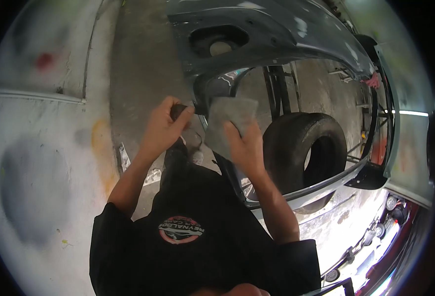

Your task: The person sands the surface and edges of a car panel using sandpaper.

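My left hand (170, 123) is closed round a small dark object (179, 111), with the thumb pressed over it. To its right, my right hand (244, 143) holds a grey-green pad (229, 116), its fingers spread partly behind and over the sheet. Both hands are in front of my chest, close to the lower edge of a grey car body panel (276, 37). What the dark object is cannot be made out. The pad hides part of the panel's frame behind it.
A black tyre (303, 153) stands inside the panel's frame, right of my right hand. A paint-marked wall (40, 148) runs along the left. Black stand legs (279, 91) rise behind the tyre. A reddish cloth (372, 81) hangs at the panel's right end.
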`<state>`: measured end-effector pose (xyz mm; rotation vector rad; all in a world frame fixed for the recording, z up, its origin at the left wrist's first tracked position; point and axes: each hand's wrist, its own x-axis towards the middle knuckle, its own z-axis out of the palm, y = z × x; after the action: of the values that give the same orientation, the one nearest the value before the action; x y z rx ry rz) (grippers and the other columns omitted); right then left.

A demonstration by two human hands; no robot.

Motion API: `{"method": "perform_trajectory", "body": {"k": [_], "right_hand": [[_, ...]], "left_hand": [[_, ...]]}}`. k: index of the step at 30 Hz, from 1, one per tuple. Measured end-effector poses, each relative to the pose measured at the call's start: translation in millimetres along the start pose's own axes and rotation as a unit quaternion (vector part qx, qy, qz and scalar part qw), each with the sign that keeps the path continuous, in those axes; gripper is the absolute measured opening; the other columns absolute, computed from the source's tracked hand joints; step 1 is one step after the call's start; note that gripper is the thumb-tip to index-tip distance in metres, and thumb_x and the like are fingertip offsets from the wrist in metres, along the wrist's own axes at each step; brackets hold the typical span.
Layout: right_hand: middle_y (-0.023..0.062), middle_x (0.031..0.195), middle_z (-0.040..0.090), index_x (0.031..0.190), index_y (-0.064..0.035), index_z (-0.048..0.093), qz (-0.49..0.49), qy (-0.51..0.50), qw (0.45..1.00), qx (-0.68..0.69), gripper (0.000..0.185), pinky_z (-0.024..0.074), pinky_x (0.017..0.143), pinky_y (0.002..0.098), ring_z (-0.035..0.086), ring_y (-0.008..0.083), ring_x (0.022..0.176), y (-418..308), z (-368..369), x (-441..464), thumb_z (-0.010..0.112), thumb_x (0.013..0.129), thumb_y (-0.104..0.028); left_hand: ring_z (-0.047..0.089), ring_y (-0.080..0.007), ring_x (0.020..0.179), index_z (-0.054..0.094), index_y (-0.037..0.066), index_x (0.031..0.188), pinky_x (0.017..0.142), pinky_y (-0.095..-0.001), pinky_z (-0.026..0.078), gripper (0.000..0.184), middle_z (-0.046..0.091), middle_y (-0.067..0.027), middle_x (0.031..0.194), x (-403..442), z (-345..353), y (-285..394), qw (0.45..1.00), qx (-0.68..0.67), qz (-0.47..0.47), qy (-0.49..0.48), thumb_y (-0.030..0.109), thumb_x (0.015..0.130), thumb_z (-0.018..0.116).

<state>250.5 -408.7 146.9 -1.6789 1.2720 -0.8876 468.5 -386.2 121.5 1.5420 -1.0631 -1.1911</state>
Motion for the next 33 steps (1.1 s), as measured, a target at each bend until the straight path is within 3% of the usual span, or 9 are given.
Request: {"method": "perform_trajectory", "body": {"k": [6,9,12,15,18,21,24,27,33], "right_hand": [[0.0176,0.105,0.070,0.123,0.0061,0.058,0.175,0.064,0.978,0.099,0.034,0.0521,0.084,0.0353,0.066,0.0212,0.095,0.4,-8.7,-47.0,0.064,0.096,-0.013],[0.0183,0.105,0.071,0.123,0.0066,0.057,0.151,0.059,0.985,0.059,0.037,0.0532,0.080,0.0356,0.068,0.0218,0.091,-0.3,-5.0,-46.8,0.067,0.094,-0.014],[0.0175,0.100,0.072,0.118,0.0074,0.060,0.128,0.087,0.986,0.069,0.035,0.0537,0.076,0.0359,0.068,0.0221,0.085,-4.0,4.0,-45.2,0.070,0.092,-0.015],[0.0072,0.089,0.071,0.107,0.0039,0.067,0.172,0.078,0.981,0.047,0.021,0.0519,0.074,0.0300,0.063,0.0112,0.082,-2.4,8.6,-48.8,0.070,0.095,-0.012],[0.0044,0.081,0.071,0.093,0.0037,0.071,0.213,0.011,0.977,-0.031,0.018,0.0517,0.073,0.0289,0.063,0.0097,0.078,-1.7,1.2,-44.9,0.070,0.095,-0.015],[0.0040,0.078,0.071,0.085,0.0047,0.071,0.238,-0.032,0.971,0.011,0.024,0.0516,0.072,0.0289,0.063,0.0087,0.078,-17.6,0.4,-38.0,0.069,0.096,-0.016],[0.0064,0.082,0.073,0.095,0.0057,0.070,0.281,-0.011,0.958,0.049,0.021,0.0521,0.071,0.0307,0.064,0.0105,0.079,-27.7,4.7,-37.3,0.068,0.096,-0.015],[0.0085,0.087,0.073,0.105,0.0058,0.068,0.183,0.091,0.978,0.029,0.021,0.0526,0.073,0.0319,0.066,0.0122,0.082,-28.1,22.6,-40.6,0.066,0.096,-0.013],[0.0104,0.098,0.073,0.112,0.0066,0.065,0.165,0.099,0.979,0.074,0.023,0.0524,0.080,0.0309,0.066,0.0134,0.090,-35.2,40.4,-35.1,0.064,0.098,-0.012]], "left_hand": [[0.060,-0.0079,0.067,0.063,0.000,0.106,0.057,-0.0258,0.048,0.027,0.070,-0.0048,0.081,-4.0,7.6,-11.0,0.996,0.046,0.075,-0.010,0.018,0.092,0.078],[0.060,-0.0078,0.069,0.065,0.000,0.102,0.055,-0.0256,0.046,0.021,0.068,-0.0053,0.080,0.2,8.8,-11.2,0.996,0.042,0.078,-0.019,0.015,0.093,0.076],[0.058,-0.0069,0.071,0.065,0.000,0.100,0.057,-0.0249,0.045,0.018,0.066,-0.0042,0.080,1.3,3.8,0.0,0.993,0.071,0.095,-0.020,0.013,0.094,0.074],[0.054,-0.0051,0.073,0.064,0.000,0.101,0.063,-0.0240,0.043,0.015,0.062,-0.0004,0.081,4.2,2.3,1.1,0.991,0.078,0.109,-0.011,0.010,0.095,0.072],[0.056,-0.0058,0.075,0.064,0.001,0.099,0.065,-0.0242,0.045,0.012,0.062,0.0000,0.082,11.2,4.6,-8.5,0.994,0.035,0.098,-0.018,0.011,0.097,0.071],[0.059,-0.0061,0.076,0.063,0.002,0.098,0.067,-0.0240,0.048,0.011,0.063,0.0007,0.083,15.8,5.2,-13.5,0.997,-0.035,0.062,-0.042,0.011,0.098,0.070],[0.060,-0.0063,0.077,0.063,0.002,0.098,0.069,-0.0238,0.050,0.011,0.064,0.0006,0.085,18.9,1.1,-17.5,0.996,-0.035,0.058,-0.063,0.011,0.098,0.069],[0.061,-0.0069,0.077,0.063,0.001,0.099,0.071,-0.0239,0.051,0.012,0.064,-0.0004,0.086,23.9,0.8,-20.9,0.995,-0.038,0.069,-0.068,0.011,0.097,0.070],[0.063,-0.0083,0.079,0.062,0.001,0.098,0.072,-0.0243,0.052,0.014,0.065,-0.0023,0.088,30.9,-2.4,-24.2,0.988,-0.087,0.056,-0.111,0.013,0.098,0.070]]}}
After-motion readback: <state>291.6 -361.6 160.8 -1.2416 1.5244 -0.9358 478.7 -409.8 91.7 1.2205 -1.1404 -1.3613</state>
